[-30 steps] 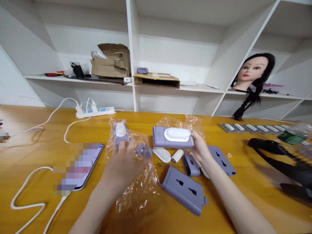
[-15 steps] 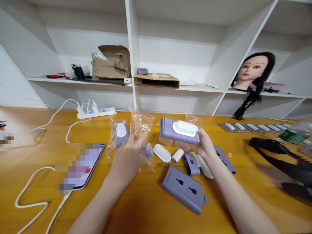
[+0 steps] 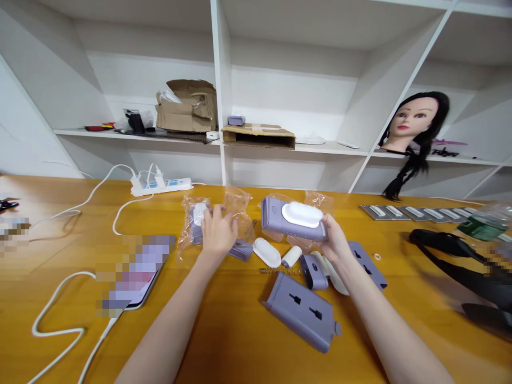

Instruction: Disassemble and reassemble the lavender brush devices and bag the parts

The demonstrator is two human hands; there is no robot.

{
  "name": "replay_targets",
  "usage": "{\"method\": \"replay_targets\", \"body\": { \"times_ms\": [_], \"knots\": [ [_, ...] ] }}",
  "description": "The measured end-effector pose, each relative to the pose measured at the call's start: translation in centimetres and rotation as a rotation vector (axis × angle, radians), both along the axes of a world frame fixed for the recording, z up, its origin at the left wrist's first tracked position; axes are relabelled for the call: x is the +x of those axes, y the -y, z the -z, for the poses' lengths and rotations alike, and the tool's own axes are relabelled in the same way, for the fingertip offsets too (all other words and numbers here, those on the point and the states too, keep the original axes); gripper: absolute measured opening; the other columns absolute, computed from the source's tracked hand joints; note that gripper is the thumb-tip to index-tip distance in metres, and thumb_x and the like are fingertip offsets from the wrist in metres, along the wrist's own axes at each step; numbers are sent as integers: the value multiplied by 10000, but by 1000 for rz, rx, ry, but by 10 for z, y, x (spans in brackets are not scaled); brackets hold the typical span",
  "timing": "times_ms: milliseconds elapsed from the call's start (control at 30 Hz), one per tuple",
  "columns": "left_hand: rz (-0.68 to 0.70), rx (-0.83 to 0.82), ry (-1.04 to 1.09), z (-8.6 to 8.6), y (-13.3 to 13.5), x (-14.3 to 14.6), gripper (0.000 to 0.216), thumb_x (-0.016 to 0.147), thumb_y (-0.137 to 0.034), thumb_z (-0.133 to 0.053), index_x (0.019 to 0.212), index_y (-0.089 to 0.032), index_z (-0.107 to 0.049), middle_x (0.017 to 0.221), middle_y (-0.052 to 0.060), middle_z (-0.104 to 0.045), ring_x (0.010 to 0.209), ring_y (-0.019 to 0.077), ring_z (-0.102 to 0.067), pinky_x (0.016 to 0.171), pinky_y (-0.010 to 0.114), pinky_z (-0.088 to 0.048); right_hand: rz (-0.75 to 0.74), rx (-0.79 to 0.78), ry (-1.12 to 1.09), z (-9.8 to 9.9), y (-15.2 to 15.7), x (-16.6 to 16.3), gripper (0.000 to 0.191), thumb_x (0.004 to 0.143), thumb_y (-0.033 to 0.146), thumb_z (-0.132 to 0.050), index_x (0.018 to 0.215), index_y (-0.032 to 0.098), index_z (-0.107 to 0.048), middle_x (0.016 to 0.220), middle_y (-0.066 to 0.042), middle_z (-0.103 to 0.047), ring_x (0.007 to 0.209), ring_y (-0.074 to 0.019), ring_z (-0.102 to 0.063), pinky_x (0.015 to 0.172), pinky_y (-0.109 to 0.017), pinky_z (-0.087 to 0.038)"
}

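Note:
My right hand (image 3: 335, 239) grips the right end of a purple box-shaped device (image 3: 272, 217) with a white oval pad (image 3: 303, 214) on its upper face, lifted above the desk. My left hand (image 3: 219, 230) is over the desk with fingers spread, beside a purple-and-white piece in a clear plastic bag (image 3: 197, 221); whether the fingertips touch it I cannot tell. Just right of that hand lies a small purple part (image 3: 241, 249), partly hidden. Nearby lie a white oval bristled pad (image 3: 266, 252), a white roller (image 3: 292, 256), a purple block (image 3: 314, 272) and a slotted purple shell (image 3: 302, 312).
A phone (image 3: 140, 272) on a white cable lies at left, below a power strip (image 3: 162, 186). Another slotted purple panel (image 3: 367, 264) sits beyond my right wrist. At right are black straps (image 3: 444, 256) and a row of grey plates (image 3: 416, 213). Shelves with cardboard boxes (image 3: 188, 109) rise behind.
My left hand has moved back and slightly left, from the clear bag and small purple part toward the bagged piece, its fingers spreading. The device in my right hand stays nearly in place.

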State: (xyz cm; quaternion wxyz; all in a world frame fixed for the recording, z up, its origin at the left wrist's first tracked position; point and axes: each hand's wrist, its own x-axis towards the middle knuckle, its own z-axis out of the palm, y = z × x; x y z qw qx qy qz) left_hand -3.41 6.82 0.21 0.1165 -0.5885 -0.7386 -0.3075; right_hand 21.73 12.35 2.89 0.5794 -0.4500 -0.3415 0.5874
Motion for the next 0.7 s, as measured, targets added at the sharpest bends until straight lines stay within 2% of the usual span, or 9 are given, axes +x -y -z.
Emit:
{"method": "replay_targets", "body": {
  "times_ms": [133,233,333,433,500,600,700],
  "knots": [
    [14,-85,7,6,0,13,433,870,-409,-399,828,-141,-737,994,212,-640,1024,425,-518,815,587,-392,-4,-6,-11,2,0,-2,85,612,273,-552,666,217,-519,443,79,-509,363,-102,-415,342,-208,-305],
    [37,-129,54,16,-5,16,477,872,-419,-387,784,-103,-733,886,241,-669,984,446,-546,823,622,-357,-5,-1,-12,2,1,-3,93,614,266,-557,690,214,-544,456,66,-536,371,-113,-439,337,-213,-319],
    [74,-146,130,22,-7,15,448,864,-396,-402,791,-93,-724,850,265,-672,993,458,-552,834,644,-330,-6,3,-10,3,2,-3,97,614,264,-562,695,212,-550,460,55,-554,380,-120,-459,342,-215,-336],
    [118,-130,251,21,-6,13,392,845,-371,-430,809,-104,-715,877,267,-672,993,447,-565,860,646,-314,-21,6,-2,4,2,-4,97,618,263,-557,699,211,-554,464,59,-554,380,-116,-461,348,-211,-337],
    [155,-111,366,16,-6,11,349,826,-372,-460,794,-129,-709,876,238,-680,992,418,-579,897,619,-313,-37,10,9,5,3,-5,93,620,262,-546,698,212,-554,477,62,-558,387,-113,-466,353,-209,-341],
    [228,-64,600,7,-6,9,343,825,-416,-455,842,-176,-698,966,178,-691,1030,340,-588,941,495,-360,-68,23,36,7,5,-9,89,620,271,-541,681,208,-551,475,60,-552,394,-114,-472,363,-211,-348],
    [274,-48,909,-1,-1,14,499,871,-524,-301,1065,-206,-633,1040,125,-686,864,254,-659,783,396,-482,-99,53,73,13,11,-18,100,619,284,-564,669,198,-556,471,54,-546,413,-119,-490,376,-211,-349]
  ]
}}
